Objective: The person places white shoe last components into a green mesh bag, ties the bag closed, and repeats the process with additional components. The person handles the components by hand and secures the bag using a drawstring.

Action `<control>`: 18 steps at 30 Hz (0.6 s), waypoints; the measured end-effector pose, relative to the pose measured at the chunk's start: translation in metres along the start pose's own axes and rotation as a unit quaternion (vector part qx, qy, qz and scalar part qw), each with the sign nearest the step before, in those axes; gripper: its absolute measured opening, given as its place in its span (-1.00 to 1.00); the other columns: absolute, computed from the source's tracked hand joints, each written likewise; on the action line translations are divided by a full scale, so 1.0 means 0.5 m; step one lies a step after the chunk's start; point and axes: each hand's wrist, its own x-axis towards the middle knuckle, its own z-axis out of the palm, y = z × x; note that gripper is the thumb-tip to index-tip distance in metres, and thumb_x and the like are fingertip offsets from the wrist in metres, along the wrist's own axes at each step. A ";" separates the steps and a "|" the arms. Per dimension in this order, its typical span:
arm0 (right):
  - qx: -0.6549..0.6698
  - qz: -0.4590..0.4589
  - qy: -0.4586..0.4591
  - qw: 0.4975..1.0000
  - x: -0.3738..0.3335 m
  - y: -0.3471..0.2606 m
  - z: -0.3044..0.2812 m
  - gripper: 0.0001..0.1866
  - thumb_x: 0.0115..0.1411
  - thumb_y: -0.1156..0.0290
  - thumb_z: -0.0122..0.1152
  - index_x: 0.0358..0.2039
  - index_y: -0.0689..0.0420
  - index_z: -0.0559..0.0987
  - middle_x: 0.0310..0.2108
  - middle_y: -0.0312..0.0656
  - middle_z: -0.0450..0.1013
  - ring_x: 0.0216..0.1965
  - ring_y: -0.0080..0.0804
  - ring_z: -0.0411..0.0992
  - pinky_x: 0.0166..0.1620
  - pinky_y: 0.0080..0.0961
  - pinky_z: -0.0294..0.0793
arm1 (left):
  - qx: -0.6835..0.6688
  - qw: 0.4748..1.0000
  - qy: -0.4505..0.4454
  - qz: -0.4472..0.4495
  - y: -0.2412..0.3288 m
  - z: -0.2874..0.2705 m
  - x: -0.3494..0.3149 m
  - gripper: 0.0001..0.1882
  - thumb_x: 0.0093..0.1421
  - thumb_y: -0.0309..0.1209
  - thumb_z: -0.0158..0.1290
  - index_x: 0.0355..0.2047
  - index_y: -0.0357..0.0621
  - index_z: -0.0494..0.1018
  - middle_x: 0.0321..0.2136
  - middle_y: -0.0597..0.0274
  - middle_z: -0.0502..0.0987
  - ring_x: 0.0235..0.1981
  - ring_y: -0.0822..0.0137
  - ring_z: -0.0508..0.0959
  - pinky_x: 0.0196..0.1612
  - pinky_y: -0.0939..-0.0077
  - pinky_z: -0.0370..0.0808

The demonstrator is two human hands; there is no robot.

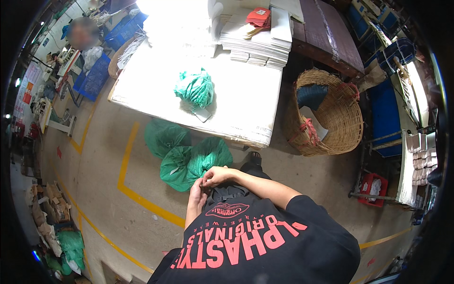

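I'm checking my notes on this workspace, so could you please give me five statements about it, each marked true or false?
1. The left hand and right hand are close together by a green bag. True.
2. The green bundle lies on the white table. True.
3. The basket with red-wrapped handles is on top of the table. False: that basket stands beside the table, to its right.
4. The floor line nearest the bags is white. False: the line is yellow.
5. The red crate is on the table. False: the crate is low down, at the right of the view.
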 end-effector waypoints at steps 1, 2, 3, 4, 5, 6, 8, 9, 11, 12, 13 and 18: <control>-0.030 0.003 0.029 0.999 -0.002 -0.004 -0.002 -0.69 0.25 0.06 0.34 -0.14 -0.02 0.74 -0.28 -0.37 0.68 -0.19 -0.55 0.58 -0.07 -0.42 0.50 | 0.010 0.999 0.013 0.031 -0.003 -0.005 0.003 -0.76 0.40 -0.20 0.03 -0.10 -0.06 0.54 -0.17 0.32 0.58 -0.29 0.34 0.54 -0.19 0.42 0.47; -0.066 0.036 0.057 0.995 -0.005 -0.007 -0.003 -0.68 0.24 0.03 0.33 -0.15 -0.05 0.74 -0.29 -0.37 0.68 -0.18 -0.51 0.59 -0.05 -0.38 0.49 | 0.020 0.997 0.047 0.052 -0.006 -0.008 0.006 -0.77 0.39 -0.22 0.05 -0.10 -0.07 0.54 -0.19 0.33 0.57 -0.29 0.35 0.53 -0.20 0.43 0.46; -0.098 0.068 0.081 0.989 -0.007 -0.009 -0.005 -0.67 0.22 0.00 0.31 -0.16 -0.08 0.74 -0.29 -0.36 0.69 -0.16 -0.47 0.61 -0.02 -0.33 0.48 | 0.027 0.994 0.073 0.070 -0.010 -0.010 0.008 -0.78 0.38 -0.24 0.06 -0.11 -0.07 0.54 -0.20 0.34 0.56 -0.29 0.36 0.53 -0.20 0.44 0.45; -0.097 0.071 0.098 0.988 -0.009 -0.011 -0.006 -0.68 0.20 -0.02 0.29 -0.17 -0.13 0.74 -0.26 -0.36 0.69 -0.12 -0.42 0.61 0.04 -0.22 0.42 | 0.052 0.989 0.090 0.108 -0.012 -0.010 0.011 -0.80 0.37 -0.26 0.08 -0.10 -0.07 0.54 -0.22 0.36 0.55 -0.30 0.38 0.52 -0.21 0.45 0.44; -0.091 0.073 0.111 0.987 -0.012 -0.012 -0.008 -0.68 0.19 -0.03 0.27 -0.18 -0.18 0.75 -0.24 -0.37 0.69 -0.07 -0.38 0.61 0.10 -0.10 0.36 | 0.075 0.982 0.100 0.142 -0.015 -0.009 0.014 -0.81 0.36 -0.29 0.09 -0.10 -0.07 0.53 -0.24 0.38 0.54 -0.31 0.40 0.51 -0.22 0.46 0.44; -0.086 0.082 0.124 0.985 -0.014 -0.012 -0.010 -0.68 0.17 -0.05 0.25 -0.19 -0.22 0.75 -0.21 -0.37 0.70 -0.03 -0.34 0.60 0.15 0.01 0.30 | 0.098 0.973 0.110 0.176 -0.016 -0.007 0.016 -0.82 0.36 -0.31 0.11 -0.10 -0.07 0.53 -0.26 0.40 0.53 -0.31 0.43 0.50 -0.22 0.47 0.43; -0.076 0.077 0.140 0.984 -0.015 -0.010 -0.014 -0.68 0.17 -0.05 0.26 -0.18 -0.22 0.74 -0.21 -0.39 0.70 -0.01 -0.35 0.60 0.15 0.04 0.29 | 0.095 0.959 0.161 0.213 -0.014 0.001 0.023 -0.80 0.35 -0.32 0.11 -0.07 -0.08 0.51 -0.26 0.43 0.52 -0.31 0.47 0.49 -0.24 0.50 0.40; -0.072 0.084 0.147 0.983 -0.015 -0.007 -0.016 -0.68 0.17 -0.05 0.26 -0.17 -0.23 0.74 -0.20 -0.40 0.70 0.00 -0.35 0.60 0.15 0.06 0.28 | 0.099 0.953 0.184 0.222 -0.012 0.005 0.024 -0.79 0.35 -0.33 0.12 -0.05 -0.09 0.50 -0.26 0.44 0.52 -0.31 0.50 0.48 -0.25 0.52 0.39; -0.054 0.084 0.168 0.981 -0.009 0.001 -0.018 -0.68 0.18 -0.05 0.27 -0.16 -0.21 0.73 -0.20 -0.40 0.70 -0.02 -0.37 0.60 0.15 0.02 0.29 | 0.069 0.964 0.131 0.221 -0.006 0.009 0.022 -0.78 0.37 -0.33 0.12 -0.02 -0.06 0.47 -0.26 0.47 0.51 -0.35 0.55 0.46 -0.29 0.55 0.36; -0.044 0.093 0.173 0.979 -0.004 0.007 -0.019 -0.68 0.18 -0.05 0.27 -0.15 -0.20 0.72 -0.20 -0.40 0.70 -0.02 -0.38 0.61 0.15 0.01 0.30 | 0.057 0.969 0.103 0.215 -0.003 0.011 0.019 -0.77 0.38 -0.33 0.12 -0.01 -0.04 0.46 -0.25 0.48 0.50 -0.36 0.58 0.44 -0.31 0.57 0.35; -0.037 0.075 0.182 0.980 0.002 0.014 -0.018 -0.69 0.22 0.00 0.27 -0.15 -0.15 0.71 -0.21 -0.40 0.70 -0.06 -0.43 0.61 0.10 -0.12 0.35 | 0.041 0.976 0.076 0.200 -0.001 0.012 0.015 -0.79 0.40 -0.32 0.11 0.00 -0.02 0.45 -0.26 0.49 0.49 -0.39 0.60 0.42 -0.33 0.58 0.34; -0.019 0.037 0.168 0.985 0.034 0.046 0.000 -0.74 0.30 0.15 0.29 -0.12 0.03 0.68 -0.20 -0.32 0.69 -0.13 -0.55 0.60 0.01 -0.45 0.49 | 0.000 0.992 0.033 0.120 0.000 0.016 -0.014 -0.87 0.50 -0.28 -0.01 -0.01 0.11 0.41 -0.30 0.53 0.44 -0.50 0.66 0.32 -0.40 0.60 0.30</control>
